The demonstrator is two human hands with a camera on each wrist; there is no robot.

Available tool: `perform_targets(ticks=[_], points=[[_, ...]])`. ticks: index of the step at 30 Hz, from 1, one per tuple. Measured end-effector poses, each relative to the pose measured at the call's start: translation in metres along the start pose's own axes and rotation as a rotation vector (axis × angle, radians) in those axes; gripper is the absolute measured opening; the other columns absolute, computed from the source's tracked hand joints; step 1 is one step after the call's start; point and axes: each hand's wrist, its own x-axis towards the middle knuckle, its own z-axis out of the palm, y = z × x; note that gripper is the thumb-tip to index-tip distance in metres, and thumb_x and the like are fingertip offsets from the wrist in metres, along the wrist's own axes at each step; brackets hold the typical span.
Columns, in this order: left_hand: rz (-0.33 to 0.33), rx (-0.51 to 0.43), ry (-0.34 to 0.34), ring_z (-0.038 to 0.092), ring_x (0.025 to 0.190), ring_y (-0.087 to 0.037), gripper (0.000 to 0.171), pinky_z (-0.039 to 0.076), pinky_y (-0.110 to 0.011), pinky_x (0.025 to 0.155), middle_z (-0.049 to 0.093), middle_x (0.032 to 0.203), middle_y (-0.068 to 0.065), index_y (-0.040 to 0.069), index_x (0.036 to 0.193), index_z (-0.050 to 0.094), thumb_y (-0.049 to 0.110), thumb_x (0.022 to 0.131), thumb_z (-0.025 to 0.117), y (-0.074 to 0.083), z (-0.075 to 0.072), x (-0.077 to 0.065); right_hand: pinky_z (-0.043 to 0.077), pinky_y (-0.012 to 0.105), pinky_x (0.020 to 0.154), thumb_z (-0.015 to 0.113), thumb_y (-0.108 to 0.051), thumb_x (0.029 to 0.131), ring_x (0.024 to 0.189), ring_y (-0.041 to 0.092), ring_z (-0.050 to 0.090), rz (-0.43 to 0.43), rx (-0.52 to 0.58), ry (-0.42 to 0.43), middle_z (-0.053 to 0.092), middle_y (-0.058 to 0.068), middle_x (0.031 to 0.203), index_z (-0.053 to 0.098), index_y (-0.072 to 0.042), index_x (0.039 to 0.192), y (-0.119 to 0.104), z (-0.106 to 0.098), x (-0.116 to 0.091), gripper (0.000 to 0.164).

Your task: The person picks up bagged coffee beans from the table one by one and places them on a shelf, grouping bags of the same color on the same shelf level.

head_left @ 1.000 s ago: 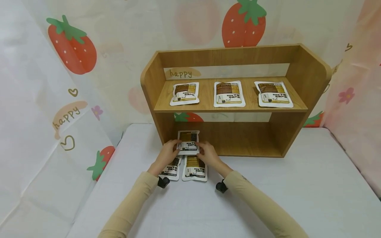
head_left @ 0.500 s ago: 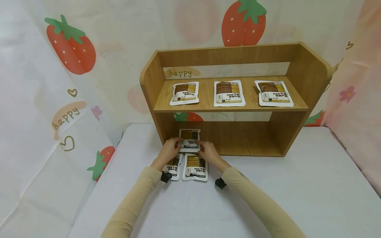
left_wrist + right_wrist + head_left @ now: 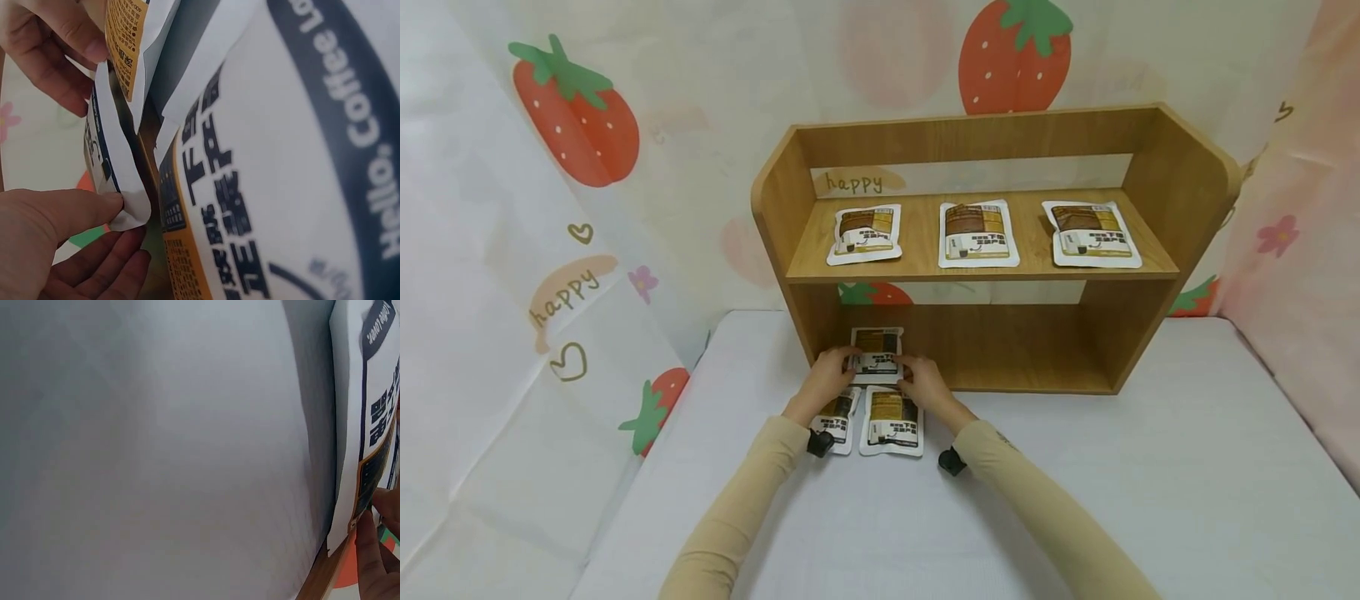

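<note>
Both hands hold a white coffee pouch (image 3: 877,346) with a brown and gold label, at the left end of the wooden rack's lower shelf. My left hand (image 3: 826,377) pinches its left edge; in the left wrist view the thumb (image 3: 87,212) lies on the face and the fingers are behind. On the opposite edge my right hand (image 3: 927,385) has its thumb and fingers, seen partly at the border of the right wrist view. Just in front, two similar pouches lie on the table: a left pouch (image 3: 841,417), partly covered by the left forearm, and a right pouch (image 3: 891,429).
The two-tier wooden rack (image 3: 985,278) stands at the back of the white-covered table (image 3: 1210,467). Its upper shelf bears a left pouch (image 3: 865,233), a middle pouch (image 3: 977,236) and a right pouch (image 3: 1093,237). The rack's left side panel (image 3: 808,321) rises close beside the left hand.
The held pouch and both hands have shifted slightly back and right onto the lower shelf, mostly in the first half second. Since then they stay almost still; both hands keep their grip.
</note>
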Motion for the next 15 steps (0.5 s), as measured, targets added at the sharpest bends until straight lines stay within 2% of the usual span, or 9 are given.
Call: perform_targets(ticks=[10, 15], points=[[-0.032, -0.012, -0.025, 0.051, 0.118, -0.031, 0.036, 0.042, -0.044, 0.098, 0.057, 0.125, -0.015, 0.002, 0.123, 0.057, 0.003, 0.087, 0.058, -0.0005, 0.0004, -0.0006, 0.049, 0.034, 0.074, 0.06, 0.001, 0.085, 0.086, 0.022, 0.054, 0.021, -0.025, 0.002, 0.059, 0.015, 0.099, 0.056, 0.001, 0.124, -0.008, 0.0009, -0.0011, 0.039], [-0.027, -0.017, -0.012, 0.053, 0.117, -0.03, 0.036, 0.043, -0.043, 0.096, 0.058, 0.125, -0.015, 0.002, 0.123, 0.057, 0.004, 0.087, 0.058, -0.0018, 0.0006, -0.0019, 0.049, 0.034, 0.074, 0.061, -0.001, 0.086, 0.086, 0.022, 0.054, 0.013, -0.029, 0.007, 0.059, 0.015, 0.099, 0.056, 0.002, 0.124, -0.0099, 0.0005, -0.0032, 0.039]])
